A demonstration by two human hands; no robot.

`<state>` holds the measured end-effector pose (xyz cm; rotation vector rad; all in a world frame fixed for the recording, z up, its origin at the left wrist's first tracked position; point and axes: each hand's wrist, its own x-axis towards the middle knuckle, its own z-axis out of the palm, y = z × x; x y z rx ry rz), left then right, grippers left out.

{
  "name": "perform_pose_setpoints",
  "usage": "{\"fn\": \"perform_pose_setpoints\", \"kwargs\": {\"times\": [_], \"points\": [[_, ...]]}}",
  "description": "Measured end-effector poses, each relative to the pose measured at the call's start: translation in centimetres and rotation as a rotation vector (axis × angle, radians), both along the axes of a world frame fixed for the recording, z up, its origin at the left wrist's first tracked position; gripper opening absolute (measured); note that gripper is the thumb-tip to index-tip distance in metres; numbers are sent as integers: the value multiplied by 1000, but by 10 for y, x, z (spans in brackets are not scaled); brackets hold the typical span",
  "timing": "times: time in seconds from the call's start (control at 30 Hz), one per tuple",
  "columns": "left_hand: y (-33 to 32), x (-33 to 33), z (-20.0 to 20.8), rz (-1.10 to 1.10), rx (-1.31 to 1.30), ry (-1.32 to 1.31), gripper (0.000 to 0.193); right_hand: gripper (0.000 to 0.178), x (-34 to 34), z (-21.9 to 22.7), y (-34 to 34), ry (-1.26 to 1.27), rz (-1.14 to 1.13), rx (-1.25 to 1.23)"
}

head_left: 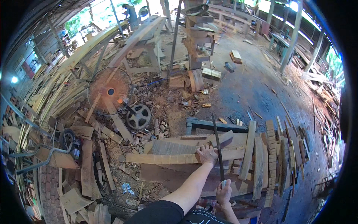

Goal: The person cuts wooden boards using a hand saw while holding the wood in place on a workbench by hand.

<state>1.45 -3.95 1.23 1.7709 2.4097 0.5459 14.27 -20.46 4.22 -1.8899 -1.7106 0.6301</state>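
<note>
Left hand (207, 154) flat, fingers spread on pale notched plank (175, 158); right hand (223, 193) grips long dark blade (218, 149), handle hidden.

A long dark saw blade (218, 149) stands upright across a pale, flat-lying plank (175, 158).

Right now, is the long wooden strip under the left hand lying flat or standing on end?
Lying flat. The wooden strip lies across the stacked boards, and the left hand presses down on it with spread fingers.
</note>
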Motion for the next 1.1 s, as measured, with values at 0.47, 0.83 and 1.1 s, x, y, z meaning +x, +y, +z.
{"fn": "perform_pose_setpoints", "kwargs": {"times": [0.47,0.83,1.1], "points": [[2,-1,9,-1,-109,-47,33,23,8,7,-11,120,-6,103],[2,-2,3,-9,-118,-80,34,21,12,6,-10,142,-3,92],[3,0,-1,14,-55,-29,27,22,13,10,-6,196,10,123]]}}
